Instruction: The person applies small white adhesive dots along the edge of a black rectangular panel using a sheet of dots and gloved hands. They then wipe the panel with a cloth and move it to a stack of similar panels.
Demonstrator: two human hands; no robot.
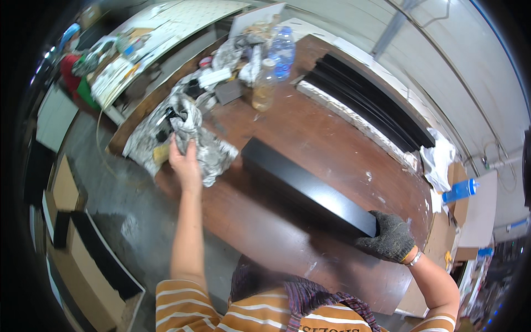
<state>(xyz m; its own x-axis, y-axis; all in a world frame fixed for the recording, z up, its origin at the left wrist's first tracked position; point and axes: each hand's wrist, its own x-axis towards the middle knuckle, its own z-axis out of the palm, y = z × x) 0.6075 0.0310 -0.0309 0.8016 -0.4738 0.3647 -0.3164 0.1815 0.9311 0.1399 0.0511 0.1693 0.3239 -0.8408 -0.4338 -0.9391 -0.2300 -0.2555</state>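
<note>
A long black panel (310,185), shaped like a narrow box, is tilted up off the brown tabletop. My right hand (391,237), in a dark grey knit glove, grips its near right end. My bare left hand (185,165) reaches out to the left and is closed on a stained, crumpled rag (191,119). That rag lies among other dirty cloths on the table's left corner. Beside the fingers is a small yellowish block (161,154). The left fingertips are partly hidden by the cloth folds.
A bottle of amber liquid (264,86) and a clear blue-tinted plastic bottle (282,52) stand behind the rags. Several black strips (370,102) lie along the brown table's (332,149) far side. A blue bottle (460,191) is at right. Another person (72,69) is at far left.
</note>
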